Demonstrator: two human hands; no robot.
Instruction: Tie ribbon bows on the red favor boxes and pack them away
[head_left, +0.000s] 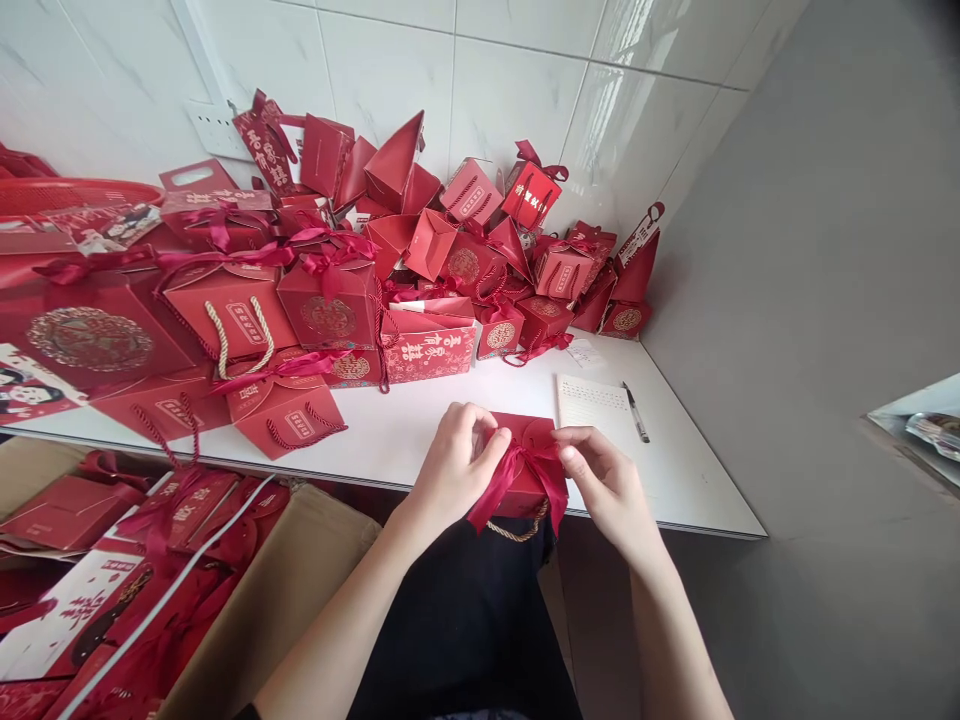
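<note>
A small red gift box [517, 492] with a gold rope handle sits at the front edge of the white shelf, a dark red ribbon [529, 456] tied in a bow on its top. At the box's left side, my left hand [463, 452] has thumb and fingers closed on the left loop of the ribbon. On the other side, my right hand [600, 475] pinches the right loop between thumb and forefinger. The gold handle hangs over the front edge, below the bow.
Many red gift boxes [431, 350] are piled along the tiled wall. A notepad [592, 403] and a pen [636, 412] lie right of the hands. Below left stands a cardboard carton [277, 560] of red boxes, crossed by a white cable [169, 592]. A grey panel bounds the right.
</note>
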